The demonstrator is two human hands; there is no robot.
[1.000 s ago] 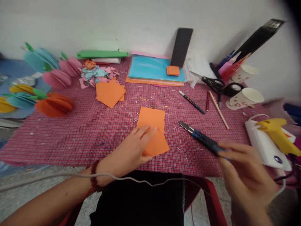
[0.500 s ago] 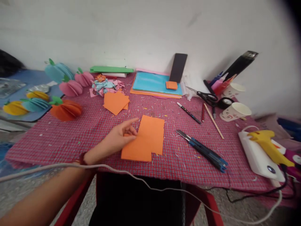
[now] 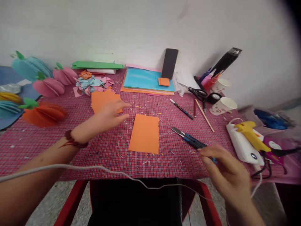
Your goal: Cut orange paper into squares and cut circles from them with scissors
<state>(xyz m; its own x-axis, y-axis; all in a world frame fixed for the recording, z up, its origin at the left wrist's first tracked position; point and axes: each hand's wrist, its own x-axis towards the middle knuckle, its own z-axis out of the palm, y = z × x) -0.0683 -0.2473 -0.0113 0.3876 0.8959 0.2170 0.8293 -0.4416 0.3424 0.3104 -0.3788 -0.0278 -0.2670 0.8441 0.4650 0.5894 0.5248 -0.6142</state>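
Note:
My left hand [image 3: 103,117], slightly blurred, is open with thumb and fingers stretched out. It lies over the near edge of a small pile of orange paper pieces [image 3: 98,98], covering part of it. A rectangular orange sheet [image 3: 144,134] rests flat on the checked cloth, right of that hand and apart from it. At the right front, my right hand [image 3: 228,172] has its thumb and fingers closed around the handle end of a blue and black utility knife [image 3: 194,141]. The knife's blade is out and points to the back left. My fingers hide part of the handle.
Paper pumpkins [image 3: 44,114] and paper scraps [image 3: 90,83] stand at the left. Coloured sheets [image 3: 145,79] and a phone [image 3: 169,63] are at the back. Scissors [image 3: 198,93], a marker [image 3: 181,109], cups [image 3: 223,105] and a yellow glue gun [image 3: 252,135] lie right. A white cable [image 3: 113,170] crosses in front.
My left hand has moved from the middle sheets to the orange pile at the back left, leaving one sheet in the middle. My right hand has come into view at the knife.

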